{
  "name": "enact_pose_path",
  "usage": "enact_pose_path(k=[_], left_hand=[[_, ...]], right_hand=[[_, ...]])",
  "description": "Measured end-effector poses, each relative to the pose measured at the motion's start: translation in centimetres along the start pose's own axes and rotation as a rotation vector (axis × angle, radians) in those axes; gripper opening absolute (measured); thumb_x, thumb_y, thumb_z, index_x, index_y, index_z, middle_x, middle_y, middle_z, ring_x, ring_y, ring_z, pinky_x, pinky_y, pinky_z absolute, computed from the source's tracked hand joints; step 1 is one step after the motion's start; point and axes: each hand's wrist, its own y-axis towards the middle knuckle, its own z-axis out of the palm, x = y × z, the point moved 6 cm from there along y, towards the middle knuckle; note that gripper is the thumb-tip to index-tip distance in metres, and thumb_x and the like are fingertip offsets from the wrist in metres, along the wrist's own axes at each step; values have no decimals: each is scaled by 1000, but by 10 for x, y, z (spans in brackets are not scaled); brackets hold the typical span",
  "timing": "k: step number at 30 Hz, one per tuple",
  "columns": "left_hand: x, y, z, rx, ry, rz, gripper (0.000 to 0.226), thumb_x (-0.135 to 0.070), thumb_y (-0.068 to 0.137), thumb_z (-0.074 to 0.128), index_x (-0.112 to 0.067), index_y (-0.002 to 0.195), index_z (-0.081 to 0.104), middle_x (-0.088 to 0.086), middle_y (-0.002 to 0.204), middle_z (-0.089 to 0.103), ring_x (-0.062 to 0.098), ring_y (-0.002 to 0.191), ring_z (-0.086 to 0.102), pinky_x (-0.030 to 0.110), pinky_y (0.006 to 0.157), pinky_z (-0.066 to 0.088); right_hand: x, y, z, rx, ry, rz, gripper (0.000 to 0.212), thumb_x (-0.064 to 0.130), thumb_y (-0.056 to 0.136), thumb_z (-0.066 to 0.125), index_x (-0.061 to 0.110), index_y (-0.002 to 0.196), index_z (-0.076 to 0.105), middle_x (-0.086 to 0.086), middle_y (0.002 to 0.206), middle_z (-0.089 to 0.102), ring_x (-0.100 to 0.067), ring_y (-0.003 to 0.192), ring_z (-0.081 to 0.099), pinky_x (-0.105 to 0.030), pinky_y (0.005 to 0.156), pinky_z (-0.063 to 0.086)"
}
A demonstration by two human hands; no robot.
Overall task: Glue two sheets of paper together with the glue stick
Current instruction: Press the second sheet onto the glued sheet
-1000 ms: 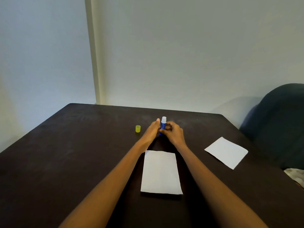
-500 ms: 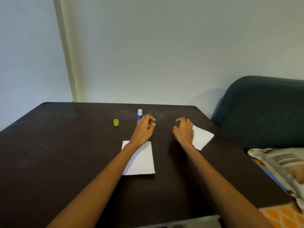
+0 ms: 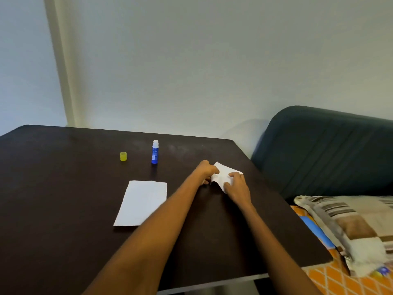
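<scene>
A blue glue stick stands upright and uncapped on the dark table, with its yellow cap to its left. One white sheet lies flat in the middle of the table. The second white sheet is near the table's right side. My left hand grips its left edge and my right hand holds its near right edge. The sheet looks slightly lifted and bent between the hands.
A dark green sofa stands right of the table. A striped pillow lies on an orange patterned cover at the lower right. A pale wall rises behind the table.
Both hands let go of the glue stick, which now stands alone. They moved right to the second sheet and took hold of it. The view swung right.
</scene>
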Motion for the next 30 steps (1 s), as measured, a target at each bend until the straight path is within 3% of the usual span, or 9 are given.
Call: enact_pose_path(k=[2, 5, 9, 12, 14, 19, 24, 27, 30], left_hand=[[4, 0, -1, -22, 30, -30, 58, -11, 87, 58, -3, 137, 29, 18, 130, 49, 28, 112, 54, 34, 78, 45], [7, 3, -10, -139, 130, 60, 32, -9, 84, 60, -3, 115, 59, 15, 118, 62, 27, 106, 59, 36, 82, 50], [7, -11, -21, -81, 11, 202, 21, -9, 82, 67, -4, 103, 68, 12, 108, 69, 20, 93, 65, 29, 77, 52], [8, -27, -42, -59, -16, 244, 24, -13, 83, 68, -5, 105, 67, 10, 108, 68, 6, 72, 58, 15, 59, 47], [11, -39, -59, -54, 14, 256, 25, -16, 83, 68, -6, 106, 66, 7, 105, 67, 5, 72, 55, 15, 59, 43], [30, -72, -117, -80, 182, 283, 29, -38, 83, 64, -9, 80, 68, 0, 80, 65, 9, 64, 55, 18, 56, 44], [71, -90, -191, -366, 794, 157, 37, -48, 80, 64, -11, 86, 60, 6, 86, 62, 20, 85, 61, 33, 78, 47], [92, -95, -201, -326, 949, 57, 48, -53, 77, 65, -12, 99, 55, 11, 112, 52, 26, 106, 53, 39, 91, 47], [95, -95, -201, -332, 903, 54, 57, -51, 75, 68, -11, 113, 55, 10, 121, 51, 26, 109, 51, 42, 95, 47]], right_hand=[[0, 1, 1, 14, 25, -33, 41, 18, 89, 53, 14, 129, 44, -10, 139, 41, -29, 119, 50, -40, 99, 45], [-4, 3, -3, -26, 118, -47, 40, 15, 90, 52, 14, 129, 44, -11, 138, 39, -28, 118, 49, -37, 100, 43], [-9, 2, -12, -153, 533, 207, 44, 18, 92, 55, 14, 134, 42, -10, 139, 43, -24, 117, 50, -34, 93, 44], [0, 0, -6, -10, 803, 330, 34, 19, 95, 53, 11, 127, 49, -9, 132, 54, -19, 101, 57, -31, 81, 45], [13, -4, -4, 126, 843, 300, 23, 18, 95, 52, 9, 116, 57, -9, 124, 61, -18, 93, 61, -31, 77, 49], [54, -18, 6, 277, 856, 218, 23, 15, 95, 52, 6, 115, 56, -9, 117, 62, -22, 101, 59, -38, 87, 49], [93, -42, 35, 385, 970, 207, 22, 13, 97, 48, 6, 117, 55, -8, 117, 61, -22, 104, 58, -39, 88, 49], [112, -55, 50, 426, 986, 213, 19, 13, 96, 49, 8, 113, 55, -7, 112, 62, -21, 99, 61, -37, 82, 51], [123, -63, 61, 450, 997, 220, 11, 13, 96, 48, 10, 101, 58, -6, 104, 64, -17, 90, 63, -37, 79, 52]])
